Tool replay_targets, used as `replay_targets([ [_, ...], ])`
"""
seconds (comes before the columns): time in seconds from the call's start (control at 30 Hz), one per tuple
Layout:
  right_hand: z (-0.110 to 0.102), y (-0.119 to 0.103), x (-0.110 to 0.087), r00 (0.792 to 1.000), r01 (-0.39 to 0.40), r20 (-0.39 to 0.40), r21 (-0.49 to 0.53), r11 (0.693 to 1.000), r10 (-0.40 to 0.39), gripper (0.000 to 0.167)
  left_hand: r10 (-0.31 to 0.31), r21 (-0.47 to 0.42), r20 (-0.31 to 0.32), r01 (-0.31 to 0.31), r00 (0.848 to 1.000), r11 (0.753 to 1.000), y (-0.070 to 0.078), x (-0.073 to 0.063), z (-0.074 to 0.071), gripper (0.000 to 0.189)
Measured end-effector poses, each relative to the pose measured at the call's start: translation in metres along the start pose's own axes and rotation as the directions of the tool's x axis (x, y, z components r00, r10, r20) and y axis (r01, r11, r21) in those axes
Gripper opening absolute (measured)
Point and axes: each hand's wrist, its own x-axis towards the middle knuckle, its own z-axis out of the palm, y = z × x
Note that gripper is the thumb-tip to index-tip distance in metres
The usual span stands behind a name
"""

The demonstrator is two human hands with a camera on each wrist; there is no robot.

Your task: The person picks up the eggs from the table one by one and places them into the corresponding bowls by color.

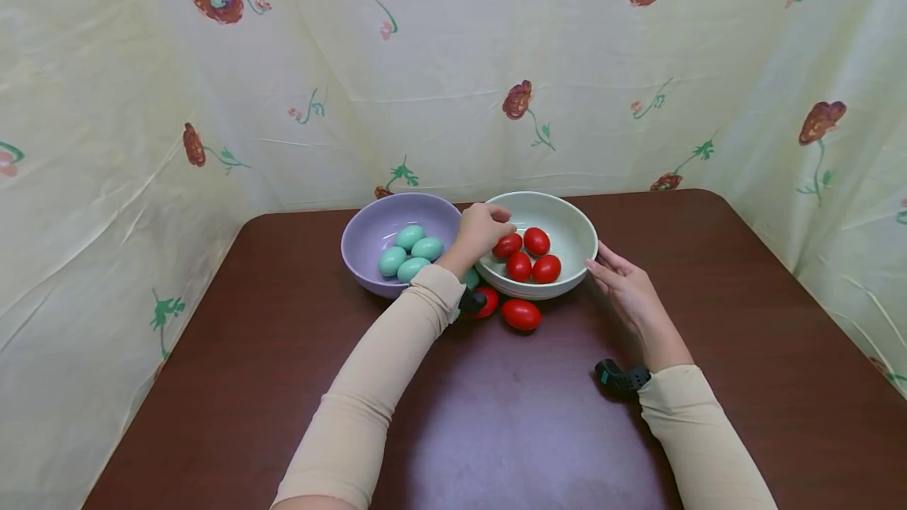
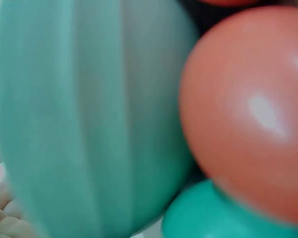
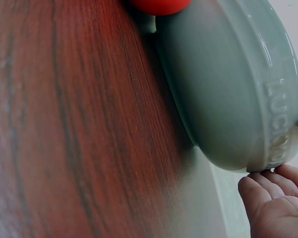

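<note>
My left hand (image 1: 483, 233) reaches over the left rim of a pale green bowl (image 1: 574, 230), fingers bent. Its fingertips are just above a red egg (image 1: 508, 245) at that bowl's left side; whether they hold anything is hidden. Several red eggs lie in the bowl, including a front one (image 1: 546, 269). At the bowl's right side my right hand (image 1: 631, 290) holds the rim, with thumb at the edge and fingers against the outer wall, which bears raised letters (image 3: 275, 116). In the left wrist view, the ribbed bowl wall (image 2: 89, 114) stands beside a red egg (image 2: 238, 99).
A purple bowl (image 1: 364, 246) with several mint green eggs (image 1: 409, 238) stands to the left. On the brown table (image 1: 298, 337), in front of the bowls, lie a red egg (image 1: 521, 315), another red egg (image 1: 489, 301) partly behind the left wrist, and a green egg (image 1: 471, 279).
</note>
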Motion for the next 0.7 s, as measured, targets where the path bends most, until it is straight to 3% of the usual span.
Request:
replay_targets([
  [0.2,-0.001,0.0,-0.002,1.0,0.004,0.0,-0.004,1.0,-0.004,0.074,0.038,-0.129,0.021,-0.035,0.999,0.991,0.0,-0.022,-0.022,0.035],
  [0.33,0.0,0.0,-0.001,1.0,0.013,0.008,0.001,1.0,-0.013,0.074,0.015,-0.23,0.051,-0.003,0.999,0.973,-0.002,-0.043,-0.036,0.038],
  [0.57,0.001,0.0,0.0,1.0,0.017,0.013,0.021,1.0,-0.017,0.074,0.043,-0.173,0.079,-0.029,0.996,0.985,-0.017,-0.075,-0.051,0.046],
  [0.7,0.001,0.0,0.001,1.0,0.021,0.011,0.023,1.0,-0.022,0.074,0.062,-0.198,0.077,-0.045,0.995,0.979,-0.027,-0.091,-0.056,0.045],
])
